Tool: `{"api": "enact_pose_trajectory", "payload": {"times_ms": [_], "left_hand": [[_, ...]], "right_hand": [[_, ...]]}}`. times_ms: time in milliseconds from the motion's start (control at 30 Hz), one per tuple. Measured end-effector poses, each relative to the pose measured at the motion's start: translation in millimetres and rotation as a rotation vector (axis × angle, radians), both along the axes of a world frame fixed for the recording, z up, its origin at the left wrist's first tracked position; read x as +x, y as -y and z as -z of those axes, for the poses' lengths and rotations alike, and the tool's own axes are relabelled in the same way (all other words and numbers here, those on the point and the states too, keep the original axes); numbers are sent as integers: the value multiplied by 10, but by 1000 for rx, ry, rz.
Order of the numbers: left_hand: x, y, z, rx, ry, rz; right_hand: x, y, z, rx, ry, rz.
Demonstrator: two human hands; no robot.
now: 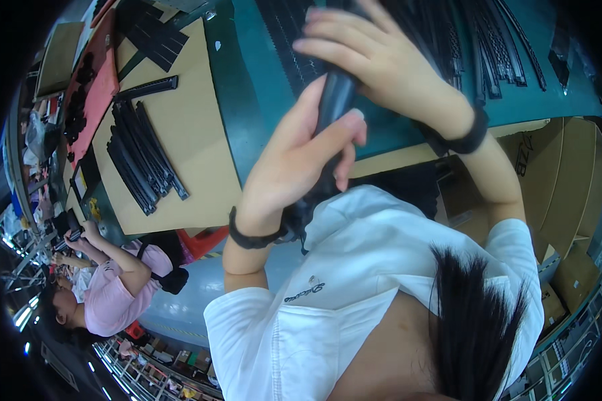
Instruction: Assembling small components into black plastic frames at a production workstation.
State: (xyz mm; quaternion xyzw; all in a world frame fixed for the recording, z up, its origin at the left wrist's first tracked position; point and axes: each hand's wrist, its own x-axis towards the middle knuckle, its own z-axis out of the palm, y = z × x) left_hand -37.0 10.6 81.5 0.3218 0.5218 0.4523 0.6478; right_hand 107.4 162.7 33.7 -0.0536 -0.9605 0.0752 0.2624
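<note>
Hands are clamping one black bar (333,100), left hand (294,160) gripping just below right hand (374,60), above green table (247,87).

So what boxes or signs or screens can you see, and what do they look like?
Cardboard boxes: brown, open, stacked at the right beside the green table.
More boxes: smaller, brown, low at the right edge.
Flat cardboard sheet: tan, lying on the table under black strips.
Small mark: dark, on the white shirt.
No screens or signs show.
</note>
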Motion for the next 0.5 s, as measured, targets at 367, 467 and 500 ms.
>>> {"api": "enact_pose_trajectory", "payload": {"times_ms": [367,467,500], "left_hand": [[-26,25,293,376,-533,-172],[-23,-57,335,112,-17,4],[-55,-68,365,111,-16,5]], "right_hand": [[-385,126,-386,-1975,-713,-180],[-371,-90,-39,-2177,-686,-235],[-351,-111,9,-2271,-668,-289]]}}
